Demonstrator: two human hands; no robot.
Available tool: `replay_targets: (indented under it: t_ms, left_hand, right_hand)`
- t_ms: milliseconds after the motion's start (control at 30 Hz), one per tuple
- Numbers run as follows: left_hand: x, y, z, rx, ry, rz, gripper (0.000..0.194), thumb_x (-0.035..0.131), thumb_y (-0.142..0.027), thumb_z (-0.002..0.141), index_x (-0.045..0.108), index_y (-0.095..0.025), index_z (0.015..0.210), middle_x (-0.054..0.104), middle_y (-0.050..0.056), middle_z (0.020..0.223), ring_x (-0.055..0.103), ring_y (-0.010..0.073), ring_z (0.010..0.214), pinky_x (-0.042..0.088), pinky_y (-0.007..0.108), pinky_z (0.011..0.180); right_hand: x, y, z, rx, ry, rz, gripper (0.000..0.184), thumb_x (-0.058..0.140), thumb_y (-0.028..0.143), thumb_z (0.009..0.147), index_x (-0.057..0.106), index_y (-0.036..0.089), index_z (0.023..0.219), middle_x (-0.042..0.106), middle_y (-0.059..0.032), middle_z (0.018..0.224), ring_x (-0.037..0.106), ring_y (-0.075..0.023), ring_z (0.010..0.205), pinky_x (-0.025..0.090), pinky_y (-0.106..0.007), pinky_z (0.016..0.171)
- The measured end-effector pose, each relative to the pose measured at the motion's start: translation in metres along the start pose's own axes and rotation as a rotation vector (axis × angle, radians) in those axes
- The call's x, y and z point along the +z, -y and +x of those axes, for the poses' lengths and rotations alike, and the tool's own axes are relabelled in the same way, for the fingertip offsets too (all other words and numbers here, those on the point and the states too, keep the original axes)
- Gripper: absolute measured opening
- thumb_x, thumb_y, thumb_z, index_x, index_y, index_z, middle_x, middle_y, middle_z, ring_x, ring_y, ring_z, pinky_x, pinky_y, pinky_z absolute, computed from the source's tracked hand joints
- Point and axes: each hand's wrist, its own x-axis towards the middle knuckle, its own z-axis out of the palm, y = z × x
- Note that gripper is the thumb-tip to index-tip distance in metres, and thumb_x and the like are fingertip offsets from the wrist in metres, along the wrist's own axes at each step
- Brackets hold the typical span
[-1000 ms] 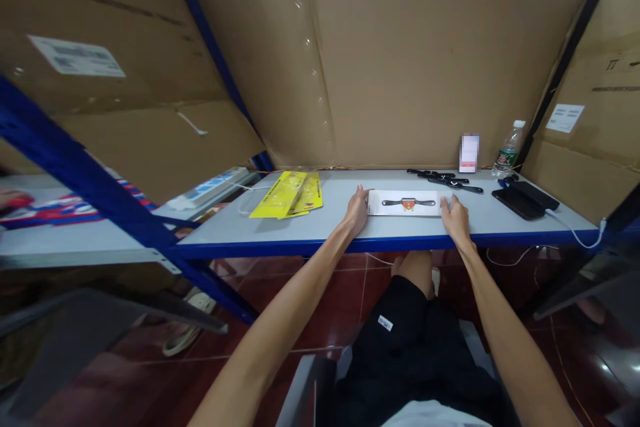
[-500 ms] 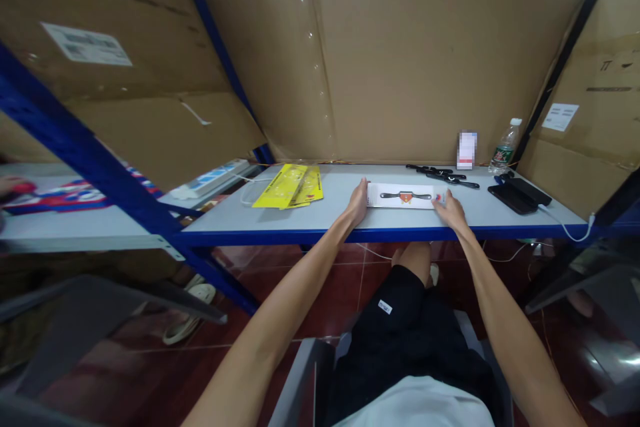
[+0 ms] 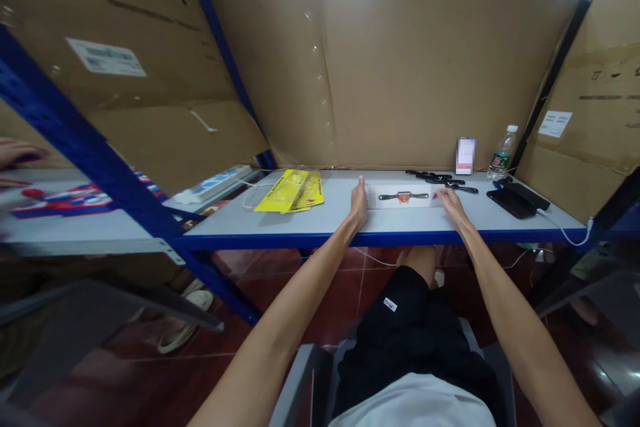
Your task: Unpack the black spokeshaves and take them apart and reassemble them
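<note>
A long white box (image 3: 404, 197) printed with a picture of a spokeshave lies level just over or on the grey tabletop, between my two hands. My left hand (image 3: 358, 203) holds its left end, fingers upright along the edge. At the other end, my right hand (image 3: 451, 205) is closed on the box, thumb and fingertips over its corner. Beyond my right hand lie several black spokeshaves (image 3: 443, 179). To the left of my left hand are yellow printed packages (image 3: 289, 191) with clear plastic, overlapping each other.
At the right stand a plastic bottle (image 3: 502, 155) and a propped phone (image 3: 465, 156); a dark phone-like device (image 3: 515, 201) lies in front with a white cable. Cardboard panels (image 3: 400, 73) wall the table. At far left, another person's hand (image 3: 20, 155) is over a neighbouring table beside a power strip (image 3: 217, 185).
My view has tipped up a little. Both hands stay at the ends of the box, with the right fingers slightly shifted. The other person's hand at far left has risen.
</note>
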Motion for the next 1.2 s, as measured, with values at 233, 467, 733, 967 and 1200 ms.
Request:
replay_targets:
  t_ms: [233, 467, 733, 967, 1200]
  left_hand:
    - [-0.001, -0.003, -0.008, 0.028, 0.07, 0.075, 0.032, 0.062, -0.04, 0.098, 0.064, -0.015, 0.119, 0.066, 0.009, 0.121, 0.066, 0.0232, 0.107, 0.056, 0.045, 0.093]
    - [0.003, 0.001, -0.01, 0.05, 0.074, 0.193, 0.034, 0.063, -0.036, 0.098, 0.061, -0.017, 0.126, 0.063, 0.01, 0.126, 0.065, 0.0237, 0.108, 0.057, 0.045, 0.092]
    - [0.006, -0.004, -0.014, 0.148, 0.012, 0.298, 0.034, 0.062, -0.037, 0.098, 0.061, -0.018, 0.127, 0.061, 0.01, 0.133, 0.062, 0.0253, 0.114, 0.053, 0.049, 0.099]
    - [0.012, -0.023, -0.037, 0.415, 0.083, 0.453, 0.068, 0.066, -0.036, 0.092, 0.037, -0.023, 0.153, 0.018, 0.011, 0.169, 0.003, 0.0279, 0.158, 0.003, 0.044, 0.127]
    - [0.031, -0.012, -0.054, 0.494, 0.471, 0.829, 0.055, 0.066, -0.051, 0.088, 0.059, -0.021, 0.134, 0.059, 0.017, 0.143, 0.041, 0.0341, 0.145, 0.016, 0.05, 0.124]
  right_hand:
    - [0.002, -0.004, 0.002, 0.021, 0.043, -0.016, 0.044, 0.05, 0.052, 0.102, 0.065, 0.015, 0.121, 0.07, -0.0094, 0.116, 0.067, -0.0242, 0.105, 0.053, -0.043, 0.092]
    - [0.007, -0.006, 0.001, 0.023, 0.136, -0.223, 0.037, 0.064, 0.036, 0.098, 0.06, 0.018, 0.13, 0.061, -0.0105, 0.132, 0.063, -0.0251, 0.111, 0.055, -0.047, 0.093]
    - [0.004, -0.002, -0.001, -0.003, 0.173, -0.412, 0.047, 0.06, 0.031, 0.097, 0.053, 0.021, 0.143, 0.062, -0.0124, 0.136, 0.062, -0.0278, 0.119, 0.05, -0.048, 0.101]
    - [0.007, 0.006, -0.012, -0.134, 0.219, -0.563, 0.052, 0.048, 0.021, 0.096, 0.052, 0.025, 0.148, 0.06, -0.0098, 0.142, 0.055, -0.028, 0.13, 0.041, -0.043, 0.109]
    - [0.004, 0.011, -0.018, -0.22, 0.237, -0.654, 0.062, 0.043, 0.017, 0.094, 0.042, 0.02, 0.155, 0.062, -0.0143, 0.138, 0.057, -0.0303, 0.124, 0.045, -0.041, 0.103]
